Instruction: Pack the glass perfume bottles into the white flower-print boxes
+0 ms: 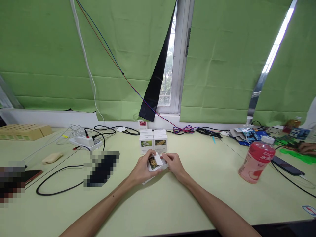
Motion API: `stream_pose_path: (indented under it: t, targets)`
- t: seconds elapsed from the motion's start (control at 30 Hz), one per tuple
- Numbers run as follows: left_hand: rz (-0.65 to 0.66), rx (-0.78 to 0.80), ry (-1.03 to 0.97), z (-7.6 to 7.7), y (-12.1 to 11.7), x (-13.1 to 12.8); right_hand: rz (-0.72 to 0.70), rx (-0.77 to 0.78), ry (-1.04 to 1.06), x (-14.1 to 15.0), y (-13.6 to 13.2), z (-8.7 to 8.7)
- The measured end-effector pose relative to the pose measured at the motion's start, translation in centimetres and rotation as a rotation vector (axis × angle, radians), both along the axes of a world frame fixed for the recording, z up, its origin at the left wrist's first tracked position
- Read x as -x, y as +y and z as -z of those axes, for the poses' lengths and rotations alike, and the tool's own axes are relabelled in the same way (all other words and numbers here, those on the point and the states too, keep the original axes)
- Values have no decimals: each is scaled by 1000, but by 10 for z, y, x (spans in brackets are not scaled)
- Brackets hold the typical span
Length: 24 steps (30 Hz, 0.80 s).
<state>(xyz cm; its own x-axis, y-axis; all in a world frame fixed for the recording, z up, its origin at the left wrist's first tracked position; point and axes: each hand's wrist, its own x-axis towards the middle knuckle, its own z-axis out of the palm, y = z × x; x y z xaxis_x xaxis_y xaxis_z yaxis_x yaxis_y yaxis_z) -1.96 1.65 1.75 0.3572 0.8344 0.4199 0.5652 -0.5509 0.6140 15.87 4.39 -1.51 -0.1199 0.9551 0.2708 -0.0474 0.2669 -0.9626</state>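
Observation:
Both my hands meet at the middle of the pale green table (172,204) around a small white carton (155,162) with a flower picture and an open flap. My left hand (142,170) wraps its fingers round the carton's left side and underside. My right hand (174,164) pinches the carton's right end and flap. Just behind them stands a block of several like white cartons (153,141) with flower pictures, and one more small carton (143,124) stands by the window sill.
A pink drink bottle (256,159) stands at the right, with a dark phone (287,165) and cables beyond it. Another person's hand (307,148) rests at the far right. At the left lie a power strip (85,141), black cables and cardboard boxes (23,131).

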Motion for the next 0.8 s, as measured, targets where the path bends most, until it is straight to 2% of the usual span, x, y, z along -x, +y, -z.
stream_pose_path:
  t: [0.4,0.8]
  targets:
    - [17,-41,-53,1,0,-3,146,-70,125,-3,2,-4]
    - [16,-29,-107,-1,-5,-5,-12,89,180,-1,-5,-12]
